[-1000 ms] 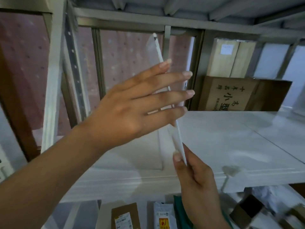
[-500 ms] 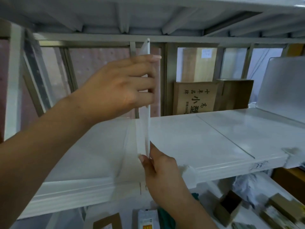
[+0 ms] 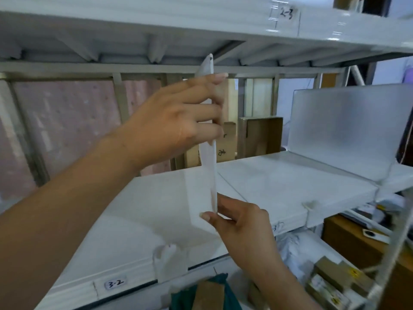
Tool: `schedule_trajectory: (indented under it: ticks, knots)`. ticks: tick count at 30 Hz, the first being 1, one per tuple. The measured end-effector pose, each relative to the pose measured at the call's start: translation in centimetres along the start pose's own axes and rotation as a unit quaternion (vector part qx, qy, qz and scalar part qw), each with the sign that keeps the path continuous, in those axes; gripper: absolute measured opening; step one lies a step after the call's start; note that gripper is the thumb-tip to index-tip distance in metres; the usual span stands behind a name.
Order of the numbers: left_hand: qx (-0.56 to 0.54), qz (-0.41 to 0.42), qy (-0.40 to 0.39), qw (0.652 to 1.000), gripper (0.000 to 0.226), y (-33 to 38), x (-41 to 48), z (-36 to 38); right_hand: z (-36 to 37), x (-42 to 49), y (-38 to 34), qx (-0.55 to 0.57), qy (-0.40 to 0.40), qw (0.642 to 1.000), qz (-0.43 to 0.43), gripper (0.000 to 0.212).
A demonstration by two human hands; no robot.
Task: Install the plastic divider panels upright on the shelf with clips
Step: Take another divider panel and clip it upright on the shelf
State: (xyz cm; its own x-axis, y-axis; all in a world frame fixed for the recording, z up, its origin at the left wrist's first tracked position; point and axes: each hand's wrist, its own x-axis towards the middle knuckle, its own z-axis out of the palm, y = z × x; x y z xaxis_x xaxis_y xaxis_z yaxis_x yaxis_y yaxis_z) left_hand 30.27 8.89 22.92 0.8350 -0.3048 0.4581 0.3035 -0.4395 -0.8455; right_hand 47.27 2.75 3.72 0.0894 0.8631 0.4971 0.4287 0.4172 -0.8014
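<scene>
I hold a translucent plastic divider panel (image 3: 209, 173) upright and edge-on above the white shelf (image 3: 290, 186). My left hand (image 3: 178, 124) grips its upper part from the left, fingers wrapped over the front edge. My right hand (image 3: 241, 222) pinches the panel's lower front corner just above the shelf's front. A clear clip (image 3: 166, 256) sits on the shelf's front lip, lower left of the panel. Another clip (image 3: 309, 205) sits on the lip further right. A second frosted divider panel (image 3: 348, 128) stands upright at the right.
The shelf above (image 3: 201, 23) hangs close over the panel's top corner. Cardboard boxes (image 3: 259, 135) stand behind the shelf. Labels (image 3: 115, 283) mark the front lip. Boxes and packets (image 3: 335, 278) lie on the lower level, with a green cloth (image 3: 201, 294) below.
The view has swung right and up. The panel went from tilted to upright, and both hands keep their grip while the right one stays at the lower corner.
</scene>
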Motion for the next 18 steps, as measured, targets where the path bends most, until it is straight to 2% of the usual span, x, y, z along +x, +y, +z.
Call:
schedule_trajectory:
  ticks: [9,14,18]
  knots:
    - [-0.038,-0.002,0.044,0.998,0.017,4.0,8.7,7.5,-10.1,0.4,5.8,-0.023,0.041,0.998,0.038,0.034]
    - [-0.064,-0.021,0.072,0.995,0.016,6.0,12.1,10.9,-14.2,0.1,8.9,-0.053,0.079,0.995,0.034,0.028]
    - [-0.072,-0.044,0.082,0.993,0.02,7.1,13.7,13.3,-16.1,0.5,10.9,-0.072,0.081,0.994,0.024,0.021]
